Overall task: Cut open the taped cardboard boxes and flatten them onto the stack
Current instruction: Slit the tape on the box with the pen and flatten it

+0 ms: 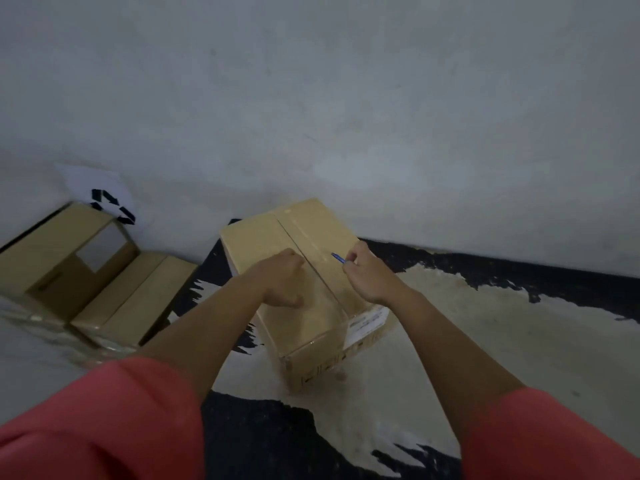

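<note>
- Far left: flattened cardboard stack [114,299] on the floor [450,341] against the wall [346,98]. A paper recycling sign [104,199] is taped to the wall just behind it. The top piece has a pale label patch.
- Centre: taped box [304,289] sits on the floor on a black-and-cream mat [467,306], near the wall and well apart from the stack. It is closed.
- Box long axis runs from near-right (white shipping label end) to far-left toward the wall. The tape seam [308,258] follows that axis down the middle of the top face.
- Left hand [282,280] rests flat on the top face, left of the seam. Fingers are curled down and pressed onto the cardboard, thumb out toward the near side.
- Right hand [367,275] is just right of the seam. Fingers are pinched around a small blue cutter [338,258], tip pointing left and away toward the seam. Cannot tell whether the tip touches the tape.
- Step, as I read it: about to slit the top seam. Nothing on this box is cut yet.
- Risk: the left hand sits right beside the cut line, so a slip sideways would put the tip into the knuckles.
- Risk: dim, blurry view and a short tool mean the tip may skate off the tape or dig too deep.
- Risk: the box may slide on the mat if the hold is light.
</note>
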The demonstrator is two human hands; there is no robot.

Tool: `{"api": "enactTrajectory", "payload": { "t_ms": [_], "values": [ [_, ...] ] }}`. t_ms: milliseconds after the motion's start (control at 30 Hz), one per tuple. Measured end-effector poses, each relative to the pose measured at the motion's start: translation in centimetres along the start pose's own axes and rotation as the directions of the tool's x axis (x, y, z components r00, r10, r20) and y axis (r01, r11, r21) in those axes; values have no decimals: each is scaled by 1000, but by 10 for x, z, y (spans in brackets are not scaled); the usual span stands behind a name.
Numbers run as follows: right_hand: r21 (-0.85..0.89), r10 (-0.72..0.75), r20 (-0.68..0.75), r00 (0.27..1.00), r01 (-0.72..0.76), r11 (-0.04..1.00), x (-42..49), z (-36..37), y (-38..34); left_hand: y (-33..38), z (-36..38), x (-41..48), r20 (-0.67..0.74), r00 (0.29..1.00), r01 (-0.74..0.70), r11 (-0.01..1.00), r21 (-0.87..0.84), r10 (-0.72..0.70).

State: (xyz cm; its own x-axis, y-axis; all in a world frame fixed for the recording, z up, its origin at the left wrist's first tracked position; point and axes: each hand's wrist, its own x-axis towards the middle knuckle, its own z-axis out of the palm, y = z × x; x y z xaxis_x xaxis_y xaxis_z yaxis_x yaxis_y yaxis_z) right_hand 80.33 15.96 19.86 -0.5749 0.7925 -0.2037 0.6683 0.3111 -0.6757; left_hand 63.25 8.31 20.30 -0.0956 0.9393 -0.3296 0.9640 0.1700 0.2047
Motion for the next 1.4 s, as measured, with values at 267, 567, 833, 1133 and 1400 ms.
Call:
{"api": "enactTrajectory", "payload": {
  "t_ms": [267, 567, 833, 1133, 1400],
  "values": [
    [-315, -28, 1, 1000, 27, 949, 82, 18, -55, -28, -22, 22, 150, 975, 137, 976, 167, -162],
    [-400, -71, 7, 997, 67, 914, 151, 41, -92, -32, -27, 28, 198, 978, 16, 972, 236, -64],
    [-409, -71, 5, 997, 67, 910, 166, 50, -95, -40, -14, 41, 220, 971, 44, 980, 194, -88],
    [-580, -55, 30, 998, 62, 812, 140, 44, -96, -37, -18, 33, 192, 977, 56, 983, 176, -90],
    [-605, -62, 49, 997, 79, 792, 48, 27, -60, -27, -23, 25, 180, 977, 81, 979, 187, -116]
  ]
}}
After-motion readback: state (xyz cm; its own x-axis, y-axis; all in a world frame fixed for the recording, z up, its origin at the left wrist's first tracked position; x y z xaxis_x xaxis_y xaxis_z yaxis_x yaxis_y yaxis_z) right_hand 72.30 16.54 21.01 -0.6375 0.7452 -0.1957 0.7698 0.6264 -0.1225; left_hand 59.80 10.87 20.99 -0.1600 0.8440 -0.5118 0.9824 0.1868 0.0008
